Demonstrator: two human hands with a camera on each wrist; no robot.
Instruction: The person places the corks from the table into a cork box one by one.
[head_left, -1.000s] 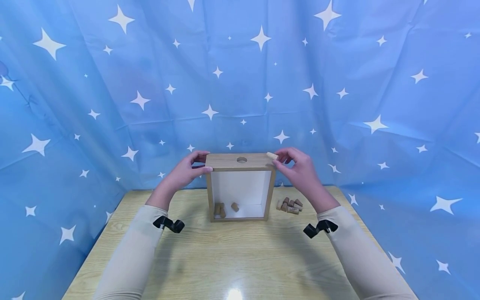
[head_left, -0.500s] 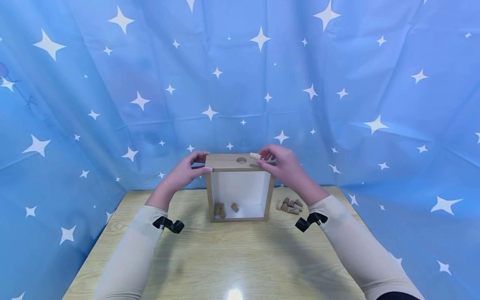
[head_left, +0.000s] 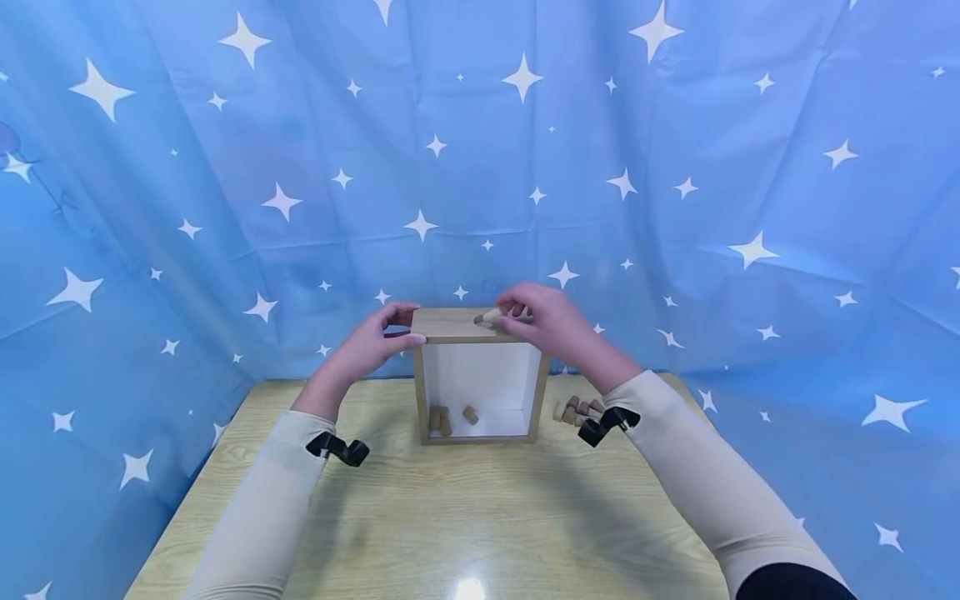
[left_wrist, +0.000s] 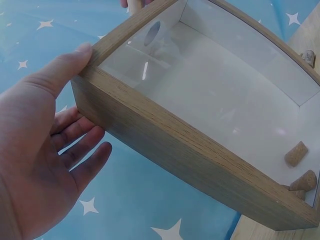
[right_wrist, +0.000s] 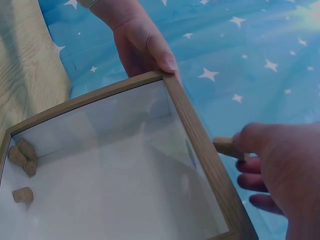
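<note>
A wooden shadow box with a clear front and white interior stands upright on the table. My left hand grips its upper left corner, thumb at the front edge and fingers behind, as the left wrist view shows. Between thumb and fingers my right hand pinches a cork, held tilted over the top board. The cork's tip is right at the round hole and covers part of it in the head view. Several corks lie on the box floor, mostly in the left corner.
On the table, right of the box, lies a small pile of loose corks, partly covered by the right wrist's black mount. A blue curtain with white stars hangs close behind the box.
My right hand has moved left along the box top, bringing the cork from the right end to the hole. The left hand and the box have stayed in place.
</note>
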